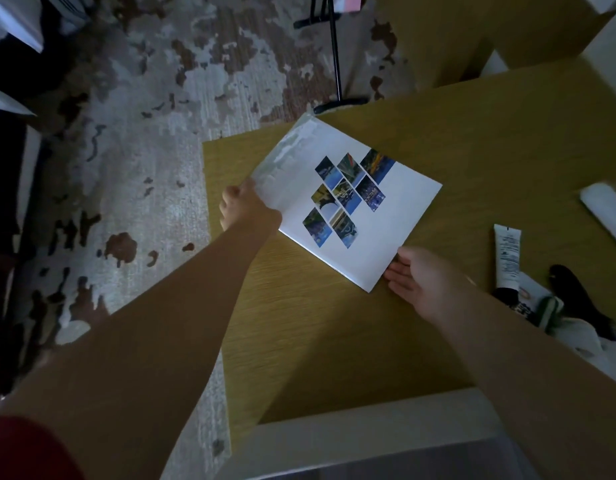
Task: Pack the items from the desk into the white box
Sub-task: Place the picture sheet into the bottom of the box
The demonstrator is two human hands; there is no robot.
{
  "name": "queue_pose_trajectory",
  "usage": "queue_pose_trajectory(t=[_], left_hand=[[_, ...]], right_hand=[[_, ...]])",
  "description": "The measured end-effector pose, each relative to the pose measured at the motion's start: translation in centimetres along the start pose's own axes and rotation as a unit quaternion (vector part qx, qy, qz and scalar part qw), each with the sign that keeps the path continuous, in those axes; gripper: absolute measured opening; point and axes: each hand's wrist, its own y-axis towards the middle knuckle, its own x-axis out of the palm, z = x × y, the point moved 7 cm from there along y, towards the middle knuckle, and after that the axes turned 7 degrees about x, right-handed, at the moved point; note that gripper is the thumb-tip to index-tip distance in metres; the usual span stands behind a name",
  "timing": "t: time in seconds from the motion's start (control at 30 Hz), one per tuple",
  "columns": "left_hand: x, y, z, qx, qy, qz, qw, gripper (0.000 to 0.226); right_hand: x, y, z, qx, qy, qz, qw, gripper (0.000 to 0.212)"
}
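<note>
— On the left edge of the worktop (pixel 334 323), what is your left hand (pixel 246 209) doing?

— Your grip there is closed on the booklet (pixel 386 216): fingers pinched over its near-left edge, just where the wood ends above the patterned carpet (pixel 144 150). That corner of the booklet, under a clear shiny cover, juts past the worktop.

— And the booklet itself?

— It lies tilted on the wood, white, with a cluster of slanted colour photos printed near its middle. Its near corner meets your right hand (pixel 424 278).

— Is that hand holding it?

— No. Your right grip is open, palm up and fingers spread, the fingertips touching the booklet's near corner.

— What is further right?

— A white tube (pixel 507 259) with a dark cap lies on the worktop, well apart from the booklet. Beyond it, by the right edge, you have a white roll (pixel 604 213), and a heap of dark and pale things I cannot make out.

— And the white box (pixel 386 441)?

— Closest to you, at the bottom; only its pale rim shows, between your forearms.
</note>
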Motion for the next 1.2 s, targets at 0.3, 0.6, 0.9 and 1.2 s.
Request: queue_pose_trajectory(t=[0.3,0.6,0.9,1.2], left_hand=[[0.0,-6.4,-3.7,-0.111,0.044,-0.045,0.992,0.079],[-0.2,-12.6,-7.5,-0.228,0.003,-0.117,0.967,0.104],[-3.5,-18.2,-6.5,-0.166,-0.206,-0.251,0.931,0.052],[-8.8,-21.3,-1.8,-0.099,-0.399,-0.111,0.905,0.012]], right_hand=[[-2.3,-0.6,-0.8,-0.028,-0.111,0.064,0.991,0.033],[-0.7,-4.6,-0.8,-0.084,-0.122,-0.057,0.987,0.035],[-1.4,-12.8,-3.0,-0.254,-0.113,-0.047,0.96,0.015],[-10.1,-19.3,-1.0,-0.287,-0.057,-0.113,0.949,0.011]])
